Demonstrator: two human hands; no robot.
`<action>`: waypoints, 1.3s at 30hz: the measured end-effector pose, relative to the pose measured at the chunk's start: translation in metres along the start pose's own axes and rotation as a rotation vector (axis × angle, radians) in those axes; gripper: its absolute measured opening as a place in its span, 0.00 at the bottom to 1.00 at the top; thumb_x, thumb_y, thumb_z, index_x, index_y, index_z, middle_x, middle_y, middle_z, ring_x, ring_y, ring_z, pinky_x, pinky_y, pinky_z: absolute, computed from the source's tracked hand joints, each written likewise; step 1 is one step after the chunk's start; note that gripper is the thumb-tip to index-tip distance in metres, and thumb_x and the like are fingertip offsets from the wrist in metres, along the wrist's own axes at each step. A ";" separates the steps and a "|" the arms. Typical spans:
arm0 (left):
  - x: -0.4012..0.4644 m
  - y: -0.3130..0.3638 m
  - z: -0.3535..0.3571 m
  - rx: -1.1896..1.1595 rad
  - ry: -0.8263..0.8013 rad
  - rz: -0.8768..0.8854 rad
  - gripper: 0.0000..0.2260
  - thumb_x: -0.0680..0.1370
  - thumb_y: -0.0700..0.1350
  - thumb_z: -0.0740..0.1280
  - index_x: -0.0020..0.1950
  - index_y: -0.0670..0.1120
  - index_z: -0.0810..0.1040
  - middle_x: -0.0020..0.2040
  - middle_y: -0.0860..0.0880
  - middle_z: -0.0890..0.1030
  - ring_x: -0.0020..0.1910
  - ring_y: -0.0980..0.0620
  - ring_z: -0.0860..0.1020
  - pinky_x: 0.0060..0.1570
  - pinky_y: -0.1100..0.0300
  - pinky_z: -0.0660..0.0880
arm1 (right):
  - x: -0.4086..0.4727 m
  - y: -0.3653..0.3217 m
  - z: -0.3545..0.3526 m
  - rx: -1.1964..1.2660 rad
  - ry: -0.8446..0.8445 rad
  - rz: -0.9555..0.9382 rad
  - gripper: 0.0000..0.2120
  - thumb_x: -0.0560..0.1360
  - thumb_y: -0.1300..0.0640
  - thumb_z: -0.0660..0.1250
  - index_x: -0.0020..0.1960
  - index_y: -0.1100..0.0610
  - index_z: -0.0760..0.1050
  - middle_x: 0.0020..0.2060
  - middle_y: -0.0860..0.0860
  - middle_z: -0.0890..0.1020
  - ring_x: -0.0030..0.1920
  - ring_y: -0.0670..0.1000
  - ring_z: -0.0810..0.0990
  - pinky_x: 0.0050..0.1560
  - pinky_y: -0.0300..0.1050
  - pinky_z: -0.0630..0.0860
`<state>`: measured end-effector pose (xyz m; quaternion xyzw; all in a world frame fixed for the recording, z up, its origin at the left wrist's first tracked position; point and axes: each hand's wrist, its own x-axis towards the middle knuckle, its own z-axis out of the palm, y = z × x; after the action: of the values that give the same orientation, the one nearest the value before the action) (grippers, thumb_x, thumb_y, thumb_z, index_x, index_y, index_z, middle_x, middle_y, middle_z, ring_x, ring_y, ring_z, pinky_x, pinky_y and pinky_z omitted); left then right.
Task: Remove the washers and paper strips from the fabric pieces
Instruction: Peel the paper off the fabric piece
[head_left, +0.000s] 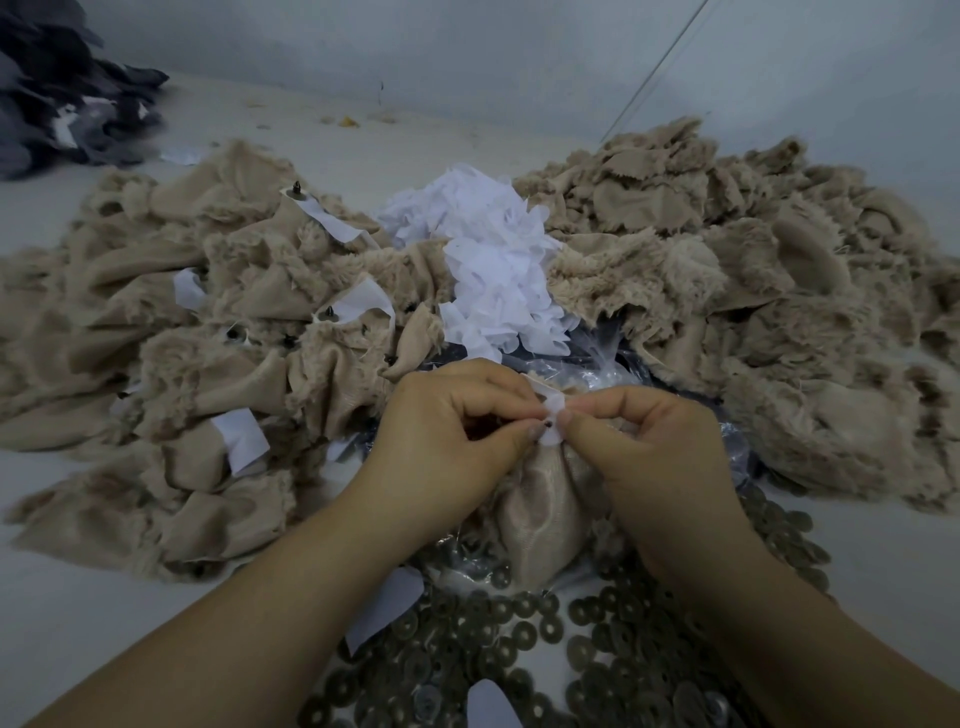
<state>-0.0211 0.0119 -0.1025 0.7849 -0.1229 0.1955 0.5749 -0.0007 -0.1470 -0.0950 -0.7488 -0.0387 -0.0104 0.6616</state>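
Observation:
A beige furry fabric piece (540, 509) hangs between my two hands at the centre of the view. My left hand (447, 441) grips its top, fingers curled, beside a small dark stud. My right hand (644, 452) pinches a white paper strip (553, 423) at the fabric's top, thumb and forefinger closed on it. Loose grey-brown washers (519, 639) lie spread on the table below my wrists. A heap of white paper strips (493, 260) sits behind my hands.
A pile of beige fabric pieces (208, 332) with strips and studs still on them fills the left. Another beige pile (753, 291) fills the right. Dark grey fabric (57, 104) lies far left. A clear plastic bag (597, 364) lies under my hands. A wall (519, 52) stands behind.

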 end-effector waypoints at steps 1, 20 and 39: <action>0.000 0.000 0.000 -0.004 0.002 -0.001 0.05 0.71 0.30 0.74 0.43 0.38 0.86 0.44 0.45 0.84 0.45 0.52 0.83 0.48 0.53 0.81 | 0.000 0.000 0.000 0.004 -0.007 -0.001 0.09 0.71 0.64 0.75 0.35 0.54 0.84 0.33 0.51 0.86 0.36 0.49 0.86 0.36 0.41 0.83; 0.009 -0.004 -0.018 0.057 0.034 -0.157 0.12 0.73 0.40 0.75 0.54 0.50 0.82 0.49 0.51 0.79 0.47 0.51 0.77 0.48 0.48 0.78 | -0.002 0.001 0.000 -0.028 -0.106 -0.055 0.06 0.70 0.64 0.77 0.41 0.53 0.85 0.36 0.50 0.87 0.39 0.52 0.87 0.41 0.53 0.85; 0.027 -0.003 -0.032 -0.279 -0.095 -0.251 0.04 0.69 0.42 0.73 0.40 0.42 0.83 0.31 0.45 0.81 0.23 0.57 0.74 0.25 0.68 0.71 | -0.004 -0.008 -0.004 -0.082 -0.434 -0.158 0.20 0.71 0.67 0.75 0.55 0.46 0.78 0.45 0.60 0.84 0.42 0.70 0.80 0.36 0.64 0.80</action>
<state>-0.0010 0.0444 -0.0849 0.7152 -0.0771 0.0661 0.6915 -0.0053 -0.1505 -0.0864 -0.7545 -0.2381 0.0975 0.6037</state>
